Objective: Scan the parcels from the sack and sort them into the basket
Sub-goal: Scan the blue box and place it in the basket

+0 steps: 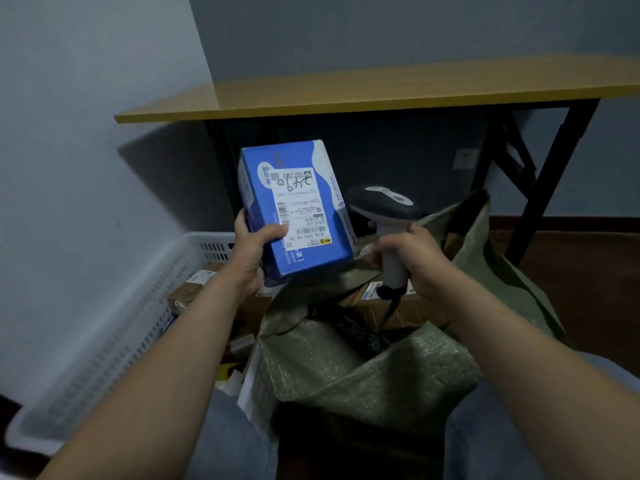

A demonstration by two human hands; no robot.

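Note:
My left hand grips the lower left corner of a blue box, held up over the sack with its white shipping label facing me. A handheld barcode scanner with a dark head and pale handle is in my right hand, which grips the handle just right of the box; the scanner's head sits beside the label. The green woven sack lies open between my knees, with brown cartons and a black bag inside. The white slatted basket stands at the left and holds several brown parcels.
A wooden-topped table with black folding legs stands behind the sack. A grey wall closes the left side, close to the basket. Dark wooden floor shows at the right. The scanner's cable hangs down into the sack.

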